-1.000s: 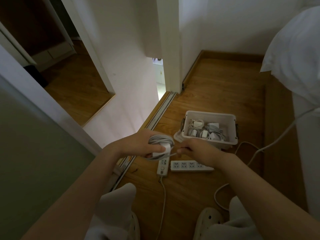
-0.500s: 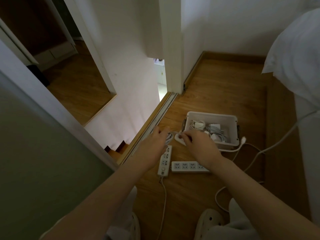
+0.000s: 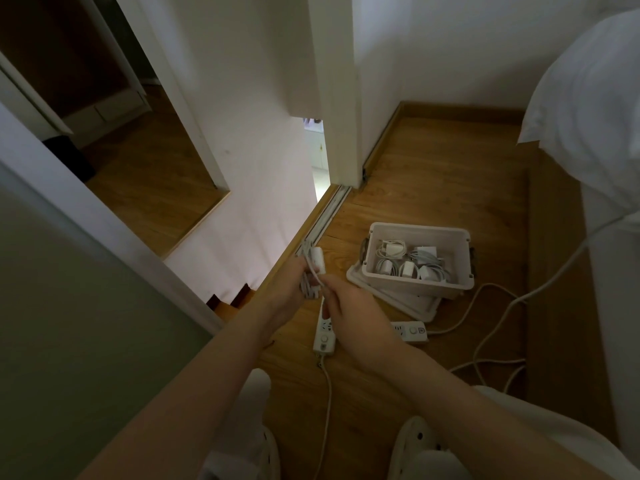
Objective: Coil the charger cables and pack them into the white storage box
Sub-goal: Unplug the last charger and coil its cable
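Observation:
My left hand (image 3: 289, 299) grips a white charger (image 3: 318, 260) with its grey-white cable coiled beside the plug block, held above the wooden floor. My right hand (image 3: 356, 315) pinches the loose end of that cable just right of the coil. The white storage box (image 3: 414, 287) stands open on the floor to the right of both hands, resting on its lid (image 3: 394, 299). Several coiled chargers (image 3: 410, 261) lie inside it.
Two white power strips lie under my hands, one lengthwise (image 3: 323, 336), one (image 3: 412, 331) crosswise, with cords (image 3: 491, 337) trailing right. A sliding-door track (image 3: 320, 223) and stair drop are on the left. White bedding (image 3: 595, 109) hangs at right. My white shoes (image 3: 415, 445) show below.
The hands went forward toward the box, then drew back left and up. The charger with its coil is now held upright in my left hand, my right hand pinching the cable end.

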The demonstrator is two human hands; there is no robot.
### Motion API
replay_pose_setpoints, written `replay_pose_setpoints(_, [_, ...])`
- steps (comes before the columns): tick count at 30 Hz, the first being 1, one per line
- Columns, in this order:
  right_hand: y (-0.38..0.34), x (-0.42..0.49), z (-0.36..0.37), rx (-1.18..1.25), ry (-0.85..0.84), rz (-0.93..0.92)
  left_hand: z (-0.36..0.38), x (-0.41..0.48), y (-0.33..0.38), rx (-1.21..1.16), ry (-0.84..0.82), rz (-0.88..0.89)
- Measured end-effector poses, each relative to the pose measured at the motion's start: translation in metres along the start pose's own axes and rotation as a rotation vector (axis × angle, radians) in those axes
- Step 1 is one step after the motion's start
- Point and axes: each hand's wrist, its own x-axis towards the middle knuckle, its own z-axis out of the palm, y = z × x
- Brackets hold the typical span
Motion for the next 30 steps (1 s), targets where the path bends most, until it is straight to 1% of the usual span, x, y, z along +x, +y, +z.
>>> replay_pose_setpoints(1, [0.000,0.000,-0.001,0.021,0.008,0.002,0.000,-0.008,0.004,-0.104,-0.056,0.015])
replay_pose_setpoints(2, [-0.001,0.000,-0.002,0.045,0.013,0.008,0.000,-0.012,0.008,-0.195,-0.076,0.025])
replay_pose_setpoints(4, [-0.003,-0.002,-0.003,0.103,0.022,0.018,-0.001,-0.013,0.014,-0.345,-0.059,0.020])
replay_pose_setpoints(6, [-0.004,-0.003,-0.002,0.132,0.047,0.025,-0.001,-0.016,0.020,-0.381,-0.049,0.010])
replay_pose_setpoints(8, [-0.002,-0.003,-0.001,0.130,0.084,0.050,-0.004,-0.018,0.024,-0.401,-0.074,0.010])
replay_pose_setpoints(10, [0.001,-0.004,-0.003,0.069,0.106,0.045,-0.007,-0.021,0.029,-0.492,-0.099,-0.014])
replay_pose_setpoints(13, [0.000,-0.007,-0.008,-0.130,0.079,-0.060,-0.013,-0.023,0.030,-0.686,-0.151,-0.011])
replay_pose_setpoints(15, [0.000,-0.008,-0.008,-0.230,0.053,-0.104,-0.017,-0.021,0.030,-0.756,-0.175,-0.042])
replay_pose_setpoints(18, [0.003,-0.009,-0.004,-0.269,0.023,-0.106,-0.017,-0.019,0.030,-0.724,-0.139,-0.066])
replay_pose_setpoints(20, [0.007,-0.006,-0.003,-0.260,-0.027,-0.101,-0.011,-0.019,0.032,-0.649,-0.107,-0.016])
replay_pose_setpoints(22, [0.012,-0.003,-0.005,-0.227,-0.111,-0.048,-0.007,-0.020,0.032,-0.566,-0.077,0.055])
replay_pose_setpoints(24, [0.019,0.001,-0.010,-0.289,-0.152,-0.019,-0.003,-0.019,0.030,-0.544,-0.070,0.067])
replay_pose_setpoints(27, [0.027,0.006,-0.017,-0.579,-0.070,-0.074,0.001,-0.020,0.027,-0.427,-0.115,0.063])
replay_pose_setpoints(29, [0.030,0.010,-0.020,-0.578,-0.037,-0.012,0.002,-0.018,0.024,-0.359,-0.123,0.063])
replay_pose_setpoints(30, [0.031,0.011,-0.021,-0.495,-0.037,0.035,0.002,-0.017,0.024,-0.338,-0.115,0.061])
